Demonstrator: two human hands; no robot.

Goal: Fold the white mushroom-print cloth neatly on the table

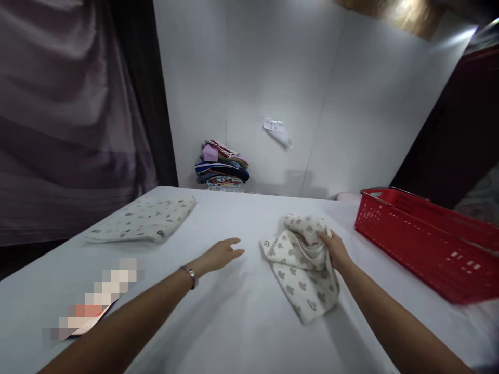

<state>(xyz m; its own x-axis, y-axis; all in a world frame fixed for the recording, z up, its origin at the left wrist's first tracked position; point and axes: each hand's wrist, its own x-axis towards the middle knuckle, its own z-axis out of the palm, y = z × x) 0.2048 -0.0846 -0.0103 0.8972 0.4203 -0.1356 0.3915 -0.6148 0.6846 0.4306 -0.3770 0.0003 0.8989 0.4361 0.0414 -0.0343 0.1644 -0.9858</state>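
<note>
My right hand (334, 250) grips a bunched white cloth (298, 278) printed with grey mouse-head shapes, its lower part hanging in loose folds toward the table. What garment or cloth it is, I cannot make out. To its left, my left hand (220, 255) reaches over the white table (210, 332) with thumb and fingers apart and nothing in them. A bracelet circles that wrist. A folded white cloth (146, 221) with small dark prints lies flat at the table's far left, apart from both hands.
A red plastic basket (421, 244) stands along the right side. Behind the table's back edge rises a stack of folded fabrics (222, 166) against the white wall. At the left front lies a blurred-out flat item (95, 306). A purple curtain (66, 130) hangs at left.
</note>
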